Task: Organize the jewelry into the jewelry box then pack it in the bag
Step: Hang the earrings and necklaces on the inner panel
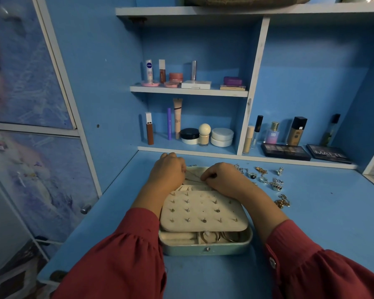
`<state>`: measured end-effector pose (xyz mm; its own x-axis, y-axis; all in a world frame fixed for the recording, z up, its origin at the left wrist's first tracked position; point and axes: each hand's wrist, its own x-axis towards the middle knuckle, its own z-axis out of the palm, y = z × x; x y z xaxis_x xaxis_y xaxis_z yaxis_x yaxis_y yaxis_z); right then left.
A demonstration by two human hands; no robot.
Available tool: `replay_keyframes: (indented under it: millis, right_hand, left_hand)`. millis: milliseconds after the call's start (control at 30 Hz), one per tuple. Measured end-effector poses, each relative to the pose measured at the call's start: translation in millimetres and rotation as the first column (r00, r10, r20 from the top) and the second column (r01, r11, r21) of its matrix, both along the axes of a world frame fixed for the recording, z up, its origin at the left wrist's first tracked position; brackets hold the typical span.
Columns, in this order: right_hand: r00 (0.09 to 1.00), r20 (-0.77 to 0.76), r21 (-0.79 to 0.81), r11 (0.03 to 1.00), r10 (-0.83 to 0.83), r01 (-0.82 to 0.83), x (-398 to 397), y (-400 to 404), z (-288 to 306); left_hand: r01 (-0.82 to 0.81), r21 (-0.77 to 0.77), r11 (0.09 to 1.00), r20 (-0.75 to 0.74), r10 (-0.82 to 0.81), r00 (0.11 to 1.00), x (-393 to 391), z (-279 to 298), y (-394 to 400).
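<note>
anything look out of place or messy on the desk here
Nothing damaged or spilled. The one untidy spot is the loose jewelry scattered on the desk right of the open box, not yet put away. Both hands, left and right, pinch a thin chain over the box.

The person wears a dark red, finely ribbed top with full, loose sleeves. The left sleeve (125, 251) gathers into soft pleats at the forearm. The right sleeve (311, 262) ends in a narrow cuff closed by a small pale button (272, 262).
</note>
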<state>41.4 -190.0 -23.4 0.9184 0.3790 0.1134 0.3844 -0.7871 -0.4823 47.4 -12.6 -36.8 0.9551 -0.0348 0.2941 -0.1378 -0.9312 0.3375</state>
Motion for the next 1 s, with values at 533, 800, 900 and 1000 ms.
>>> replay_keyframes:
  millis: [533,800,900,1000]
  right_hand:
    - [1.000,0.016,-0.016,1.000,0.014,-0.014,0.6,-1.1,-1.1]
    - [1.000,0.000,0.005,1.000,0.005,-0.005,1.2,-0.8,-1.8]
    - [1.000,-0.004,0.013,1.000,0.011,-0.011,0.7,-0.9,-1.0]
    - [1.000,-0.008,0.012,1.000,0.016,-0.016,0.3,-0.7,-0.8]
  left_hand:
    - [0.002,0.005,1.000,-0.002,-0.002,1.000,-4.0,3.2,-1.4]
    - [-0.014,-0.016,1.000,0.006,0.014,1.000,-7.0,4.7,0.3]
    - [-0.008,-0.024,1.000,0.010,0.008,1.000,-9.3,5.9,1.2]
    - [-0.010,-0.050,0.999,0.001,0.010,1.000,-9.9,5.0,3.4]
